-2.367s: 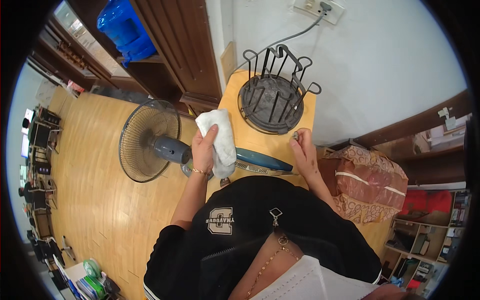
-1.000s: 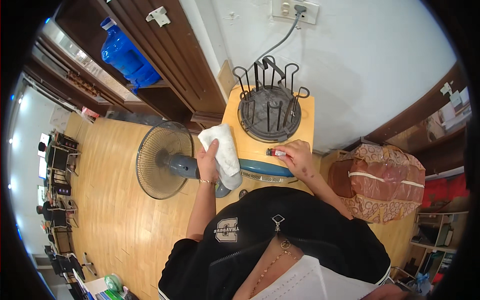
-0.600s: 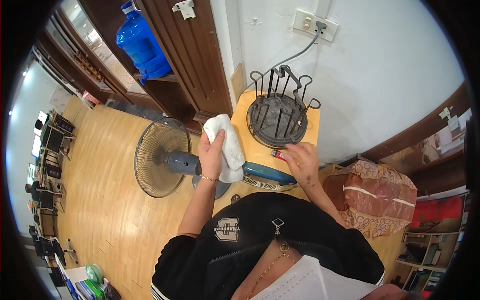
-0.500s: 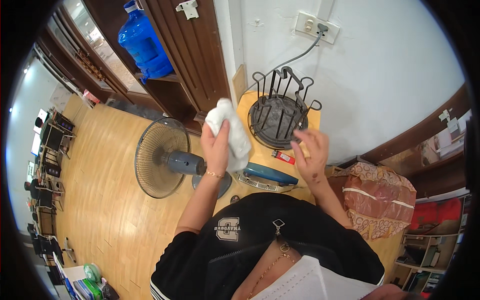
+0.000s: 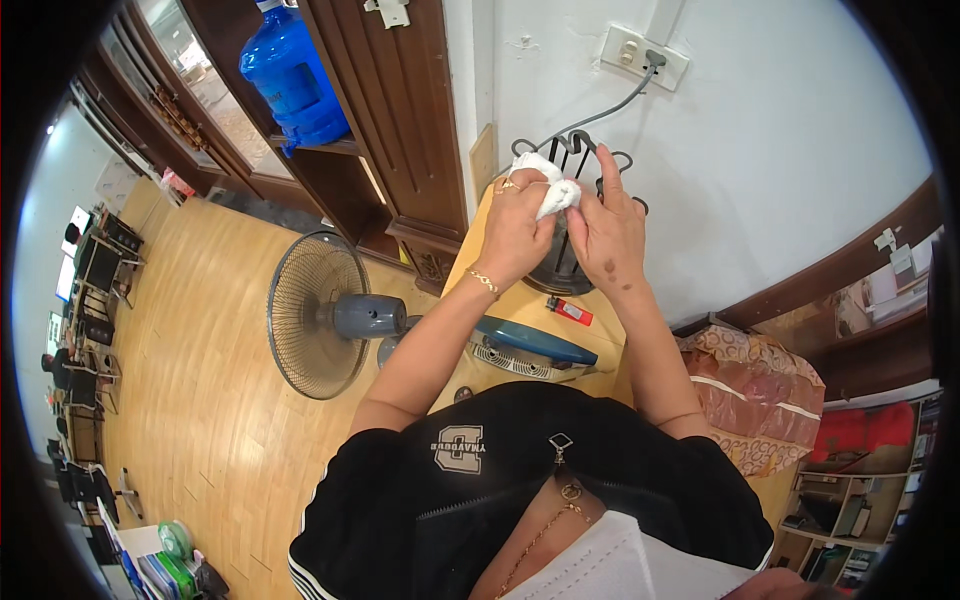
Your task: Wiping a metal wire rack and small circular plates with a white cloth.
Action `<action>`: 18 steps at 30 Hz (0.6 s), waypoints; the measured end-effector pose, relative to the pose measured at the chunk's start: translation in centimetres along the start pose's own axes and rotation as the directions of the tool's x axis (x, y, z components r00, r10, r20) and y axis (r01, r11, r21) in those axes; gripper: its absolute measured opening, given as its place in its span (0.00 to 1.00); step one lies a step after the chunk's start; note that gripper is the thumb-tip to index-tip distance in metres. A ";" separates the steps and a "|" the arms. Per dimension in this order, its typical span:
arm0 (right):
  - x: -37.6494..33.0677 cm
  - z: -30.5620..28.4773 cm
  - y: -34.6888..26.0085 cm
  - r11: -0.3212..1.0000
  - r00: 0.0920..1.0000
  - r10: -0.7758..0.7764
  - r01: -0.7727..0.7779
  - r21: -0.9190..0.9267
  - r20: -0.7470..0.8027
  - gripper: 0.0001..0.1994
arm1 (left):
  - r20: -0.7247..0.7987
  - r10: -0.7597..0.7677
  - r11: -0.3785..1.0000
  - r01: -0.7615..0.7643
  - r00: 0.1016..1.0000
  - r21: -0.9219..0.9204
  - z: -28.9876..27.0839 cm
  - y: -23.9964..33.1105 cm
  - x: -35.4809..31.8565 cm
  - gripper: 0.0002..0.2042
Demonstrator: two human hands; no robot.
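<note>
- Your tabletop (image 5: 515, 297) stands against the white wall, with a black wire rack (image 5: 560, 274) on it; your hands hide much of the rack's upper part.
- Red lighter (image 5: 570, 312) lies on the tabletop near the rack's base, dark end to the left.
- A blue-topped appliance (image 5: 535, 342) with a pale slotted grille sits nearer your body — your left forearm passes beside it.
- Left of you, a standing fan (image 5: 318, 315); beyond it, a dark wooden cabinet (image 5: 395, 120) and a blue water bottle (image 5: 295, 85).
- Right of you, a patterned bag (image 5: 755, 390), partly behind your right forearm. Grey cord (image 5: 600, 116) runs up to the wall socket (image 5: 645, 58).
- Your left hand (image 5: 515, 230) has its fingers closed on a white cloth (image 5: 560, 197), bunched in front of the rack.
- Your right hand (image 5: 610, 235): index finger stretched upward, thumb at the cloth's edge — whether it grips, you cannot tell from this view.
- Black top (image 5: 380, 490): pale block-letter patch with a line of small capitals. Lighter's pale label too small to read.
</note>
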State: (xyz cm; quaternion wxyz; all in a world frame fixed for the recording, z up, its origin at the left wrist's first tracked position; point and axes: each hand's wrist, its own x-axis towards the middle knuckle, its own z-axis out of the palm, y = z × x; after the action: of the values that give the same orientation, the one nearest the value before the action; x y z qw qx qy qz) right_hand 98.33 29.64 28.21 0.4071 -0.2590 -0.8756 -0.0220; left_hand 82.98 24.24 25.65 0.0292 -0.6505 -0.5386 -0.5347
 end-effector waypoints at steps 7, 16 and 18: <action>-0.2 -0.2 -0.5 0.999 0.999 0.032 -0.033 -0.034 -0.021 0.26 | -0.117 -0.684 0.516 0.364 0.720 -0.775 0.8 -1.6 -2.3 0.07; -0.4 -0.4 -0.3 1.000 0.998 0.006 -0.005 0.026 -0.067 0.35 | 0.001 -0.603 0.610 0.462 0.798 -0.643 -5.4 -3.0 5.8 0.16; -0.4 -0.4 -0.4 0.998 0.998 0.029 -0.027 0.051 -0.049 0.34 | 0.170 -0.453 0.845 0.482 0.875 -0.230 -3.0 -3.9 7.6 0.16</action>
State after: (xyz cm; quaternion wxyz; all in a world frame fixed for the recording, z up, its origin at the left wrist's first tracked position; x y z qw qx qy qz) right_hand 98.67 29.05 28.29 0.4352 -0.2604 -0.8619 -0.0008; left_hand 76.98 29.12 30.32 -0.2192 -0.5256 -0.6050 -0.5564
